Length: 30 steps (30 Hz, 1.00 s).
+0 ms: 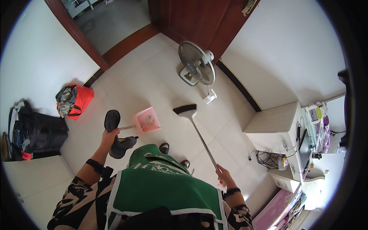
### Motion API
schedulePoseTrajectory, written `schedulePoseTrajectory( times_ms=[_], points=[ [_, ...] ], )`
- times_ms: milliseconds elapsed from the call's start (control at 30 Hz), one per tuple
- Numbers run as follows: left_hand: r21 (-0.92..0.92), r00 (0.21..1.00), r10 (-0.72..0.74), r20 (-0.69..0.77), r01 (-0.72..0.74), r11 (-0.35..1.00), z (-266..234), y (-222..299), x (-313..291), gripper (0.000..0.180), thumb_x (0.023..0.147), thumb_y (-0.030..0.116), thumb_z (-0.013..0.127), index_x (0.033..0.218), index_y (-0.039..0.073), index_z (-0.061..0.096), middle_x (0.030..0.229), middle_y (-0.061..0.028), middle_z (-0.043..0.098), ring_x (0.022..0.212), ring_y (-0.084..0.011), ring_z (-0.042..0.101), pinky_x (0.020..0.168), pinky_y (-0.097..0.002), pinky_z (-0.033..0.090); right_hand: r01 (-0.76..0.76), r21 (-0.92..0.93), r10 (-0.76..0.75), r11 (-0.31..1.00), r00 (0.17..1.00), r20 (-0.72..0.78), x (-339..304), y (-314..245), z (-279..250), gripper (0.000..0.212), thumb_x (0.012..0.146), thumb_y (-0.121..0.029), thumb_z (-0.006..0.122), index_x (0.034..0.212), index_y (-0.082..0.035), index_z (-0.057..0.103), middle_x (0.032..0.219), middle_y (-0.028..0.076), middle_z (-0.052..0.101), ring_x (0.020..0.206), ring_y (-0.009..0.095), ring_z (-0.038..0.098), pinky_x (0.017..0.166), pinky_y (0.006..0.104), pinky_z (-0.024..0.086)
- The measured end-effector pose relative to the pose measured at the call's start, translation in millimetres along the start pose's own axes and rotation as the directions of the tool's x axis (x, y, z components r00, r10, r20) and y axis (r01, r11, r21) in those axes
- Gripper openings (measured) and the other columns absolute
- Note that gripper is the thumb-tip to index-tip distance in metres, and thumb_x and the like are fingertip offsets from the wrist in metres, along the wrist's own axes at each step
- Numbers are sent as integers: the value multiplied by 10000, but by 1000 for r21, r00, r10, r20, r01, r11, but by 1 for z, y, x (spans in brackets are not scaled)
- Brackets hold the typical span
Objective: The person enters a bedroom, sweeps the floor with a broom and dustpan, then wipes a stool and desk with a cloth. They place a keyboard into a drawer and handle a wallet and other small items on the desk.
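My left hand (110,137) is closed at the end of the handle of a pink dustpan (138,123). Some small light debris shows inside the pan. A dark shoe (112,119) and another dark shoe (122,148) with a yellowish inside appear right at this hand; whether the hand also grips them I cannot tell. My right hand (225,176) is wrapped round the upper end of the long metal handle of a broom (188,111). The broom's dark bristles rest on the floor to the right of the dustpan, apart from it.
A standing fan (196,63) is near the open brown door (188,17), with a small white object (210,96) beside it. At left are a red bag (82,100) of clothes and a black bin (48,131). A white desk (272,120) with cables stands at right.
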<state>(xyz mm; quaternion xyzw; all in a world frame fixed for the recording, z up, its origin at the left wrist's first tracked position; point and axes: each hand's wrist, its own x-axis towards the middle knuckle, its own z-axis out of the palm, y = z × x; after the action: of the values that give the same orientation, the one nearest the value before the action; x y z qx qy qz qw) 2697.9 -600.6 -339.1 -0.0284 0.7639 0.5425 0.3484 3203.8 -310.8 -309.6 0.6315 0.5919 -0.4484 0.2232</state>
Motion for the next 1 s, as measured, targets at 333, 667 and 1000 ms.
schedulePoseTrajectory(
  times_ms=[333, 667, 1000],
  points=[
    [106, 997, 59, 57, -65, 992, 37, 30, 32, 109, 722, 186, 583, 710, 80, 562, 575, -2, 481, 480, -120, 476, 455, -271, 382, -279, 360, 304, 890, 953, -12, -142, 65, -18, 489, 849, -221, 513, 1325, -199, 406, 571, 46, 472, 389, 112, 413, 351, 273, 382],
    [42, 991, 1, 134, -6, 999, 103, 78, 6, 108, 724, 179, 580, 683, 87, 544, 590, 4, 462, 495, -118, 457, 472, -272, 384, 8, 617, 145, 787, 970, -197, 21, 50, -97, 462, 864, -239, 533, 1307, -164, 426, 589, 40, 504, 440, 140, 498, 349, 298, 415],
    [29, 991, 7, 136, -11, 1000, 148, 110, -50, 88, 750, 139, 545, 765, 64, 502, 570, -7, 435, 445, -121, 456, 432, -262, 429, 87, 682, 151, 726, 948, -281, 251, -38, -211, 382, 850, -164, 475, 1230, -129, 445, 692, 89, 525, 447, 176, 506, 367, 322, 428]
  ],
)
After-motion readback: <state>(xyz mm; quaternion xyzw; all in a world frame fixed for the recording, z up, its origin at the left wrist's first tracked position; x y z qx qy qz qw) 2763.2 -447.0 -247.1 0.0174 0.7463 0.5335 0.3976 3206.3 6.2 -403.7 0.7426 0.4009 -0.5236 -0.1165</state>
